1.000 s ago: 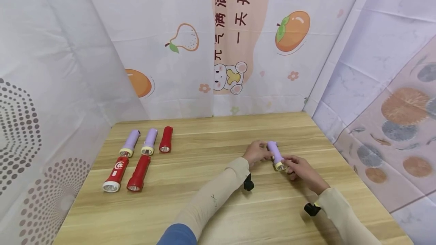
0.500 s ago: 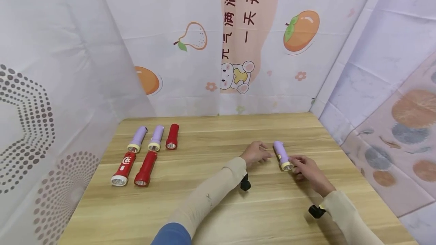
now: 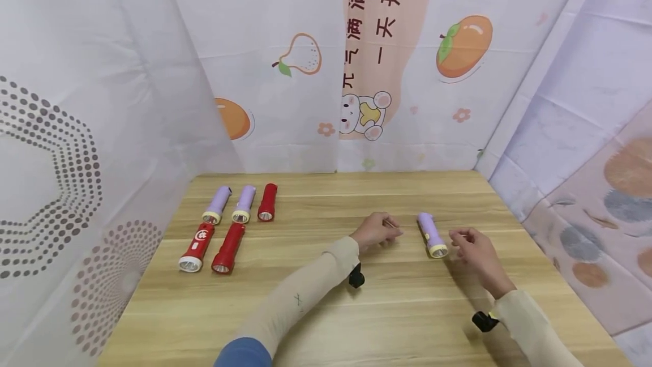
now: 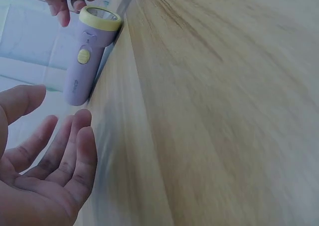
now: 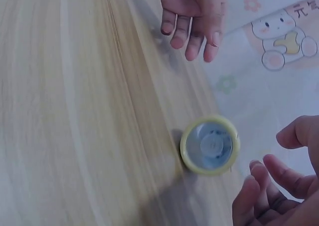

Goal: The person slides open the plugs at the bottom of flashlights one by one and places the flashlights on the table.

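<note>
A lilac flashlight [image 3: 430, 235] with a yellow head lies on the wooden table at the right, lens end toward the person. To its left my left hand [image 3: 378, 230] hovers with relaxed fingers and nothing in them. My right hand [image 3: 477, 254] is just right of the flashlight's head, apart from it, fingers loosely bent and holding nothing. In the left wrist view the flashlight [image 4: 85, 61] shows its yellow switch, beyond the left hand's fingertips. The right wrist view looks into the round lens of the flashlight [image 5: 210, 145], between both hands.
At the table's left are two lilac flashlights [image 3: 218, 205] and a red flashlight [image 3: 267, 203] in a back row. In front lie a red flashlight with a white head [image 3: 196, 248] and another red flashlight [image 3: 228, 249]. Printed cloth [image 3: 285, 146] hangs behind the table [image 3: 326, 310].
Both hands have let go of the lilac flashlight, left hand first, and drawn apart to either side. The flashlight stays on the table. The head view has turned slightly left.
</note>
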`<state>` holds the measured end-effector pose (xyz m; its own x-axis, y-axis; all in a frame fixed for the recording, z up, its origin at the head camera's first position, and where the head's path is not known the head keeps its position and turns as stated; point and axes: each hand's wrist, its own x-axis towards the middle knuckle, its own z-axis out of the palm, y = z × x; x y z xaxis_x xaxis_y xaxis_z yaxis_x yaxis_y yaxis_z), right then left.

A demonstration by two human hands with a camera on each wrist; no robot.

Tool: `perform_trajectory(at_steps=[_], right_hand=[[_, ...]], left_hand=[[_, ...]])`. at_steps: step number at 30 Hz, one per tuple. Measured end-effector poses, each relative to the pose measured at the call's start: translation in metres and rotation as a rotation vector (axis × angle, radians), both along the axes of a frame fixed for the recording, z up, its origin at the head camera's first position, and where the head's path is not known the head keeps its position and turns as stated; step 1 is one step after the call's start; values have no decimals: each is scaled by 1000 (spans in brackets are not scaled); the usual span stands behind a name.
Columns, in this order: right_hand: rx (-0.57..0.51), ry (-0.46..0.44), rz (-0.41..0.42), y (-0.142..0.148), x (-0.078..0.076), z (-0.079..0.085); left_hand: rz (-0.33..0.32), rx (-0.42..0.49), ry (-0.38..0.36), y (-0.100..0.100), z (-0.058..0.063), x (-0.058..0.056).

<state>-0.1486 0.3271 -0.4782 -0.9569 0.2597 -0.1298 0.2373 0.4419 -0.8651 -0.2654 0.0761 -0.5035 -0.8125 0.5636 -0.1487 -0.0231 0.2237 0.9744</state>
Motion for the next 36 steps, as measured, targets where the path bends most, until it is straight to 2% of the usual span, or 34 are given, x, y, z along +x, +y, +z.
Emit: perform_trajectory(at_steps=[10,17,23,29,36], right_hand=[[-20,72,56,-20,0,12],[-101,50,106,-43,-1,18],[-75,1,204,-64,2,17],[-53,-2,291,-80,2,11],[-71,-53,336,-93,2,1]], left_hand=[[-7,-18,30,-25,10,5],[-21,-17,52,-40,14,11],[-52,-30,81,-54,15,21],[-85,-43,117,-67,15,29],[-107,-19,93,-75,12,36]])
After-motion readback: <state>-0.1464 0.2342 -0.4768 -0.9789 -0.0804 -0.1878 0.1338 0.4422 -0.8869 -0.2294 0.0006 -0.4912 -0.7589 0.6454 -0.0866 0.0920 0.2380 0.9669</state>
